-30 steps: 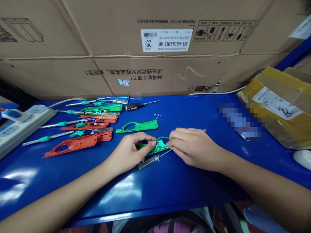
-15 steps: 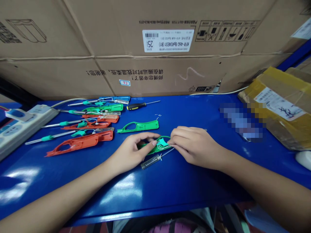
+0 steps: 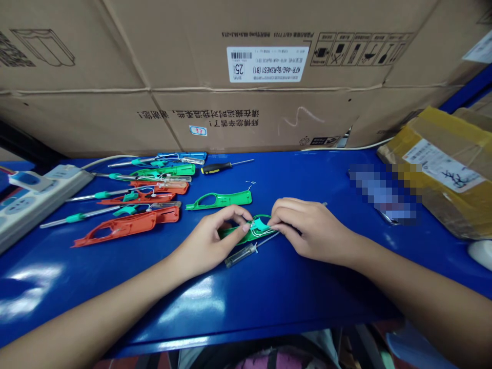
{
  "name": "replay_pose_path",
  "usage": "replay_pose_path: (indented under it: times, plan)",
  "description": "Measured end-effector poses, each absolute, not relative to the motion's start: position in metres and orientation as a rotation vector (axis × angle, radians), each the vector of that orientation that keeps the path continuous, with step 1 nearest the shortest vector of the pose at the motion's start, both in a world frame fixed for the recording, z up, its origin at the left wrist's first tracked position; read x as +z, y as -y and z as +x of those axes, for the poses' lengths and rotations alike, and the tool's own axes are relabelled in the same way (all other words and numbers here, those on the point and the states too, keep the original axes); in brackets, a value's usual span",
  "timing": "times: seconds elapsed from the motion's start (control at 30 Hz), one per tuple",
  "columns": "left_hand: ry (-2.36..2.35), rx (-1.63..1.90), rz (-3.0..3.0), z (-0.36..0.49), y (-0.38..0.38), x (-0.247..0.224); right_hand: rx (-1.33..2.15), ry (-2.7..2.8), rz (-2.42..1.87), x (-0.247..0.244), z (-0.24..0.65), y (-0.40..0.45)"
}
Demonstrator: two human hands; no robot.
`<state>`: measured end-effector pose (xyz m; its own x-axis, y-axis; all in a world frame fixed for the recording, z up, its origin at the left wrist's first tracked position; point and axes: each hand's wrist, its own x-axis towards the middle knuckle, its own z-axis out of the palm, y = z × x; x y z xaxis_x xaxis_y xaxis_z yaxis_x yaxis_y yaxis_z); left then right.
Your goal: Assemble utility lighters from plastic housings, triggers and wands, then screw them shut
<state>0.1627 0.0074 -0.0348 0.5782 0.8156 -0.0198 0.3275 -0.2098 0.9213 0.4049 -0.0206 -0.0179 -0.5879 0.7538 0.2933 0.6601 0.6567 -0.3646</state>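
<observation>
Screwdriver between handle shell and carton

Head-worn view, forward and down (quite near) over the tabletop

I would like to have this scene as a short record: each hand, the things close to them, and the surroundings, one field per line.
Left hand: holds green shell
Right hand: fingertips at teal tab; exact grip hidden
Near side of shell: clear handle
Beyond left hand: second green shell, screwdriver
At left: red shells, power strip
At right: taped box
Behind: carton
Surface: blue table
</observation>
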Motion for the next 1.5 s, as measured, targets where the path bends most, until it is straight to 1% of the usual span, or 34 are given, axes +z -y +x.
replay_pose_path:
  times: [0.3, 0.5, 0.77, 1.07, 1.5]
  plan:
    - [-0.927, 0.593, 1.771, 0.164, -0.009, -0.036, 0.307, 2.480, -1.127, -0.016, 0.404, 0.019]
    - [-0.952, 0.571, 1.773, 0.161, -0.009, -0.042, 0.193, 2.626, -1.098, -0.018, 0.403, 0.020]
    - [-0.992, 0.577, 1.712, 0.163, -0.009, -0.035, 0.267, 2.523, -1.061, -0.021, 0.404, 0.019]
    - [-1.007, 0.633, 1.717, 0.164, -0.007, -0.030, 0.221, 2.451, -1.084, -0.016, 0.405, 0.020]
    - [-0.999, 0.650, 1.718, 0.164, -0.003, -0.031, -0.021, 2.548, -1.000, -0.012, 0.403, 0.024]
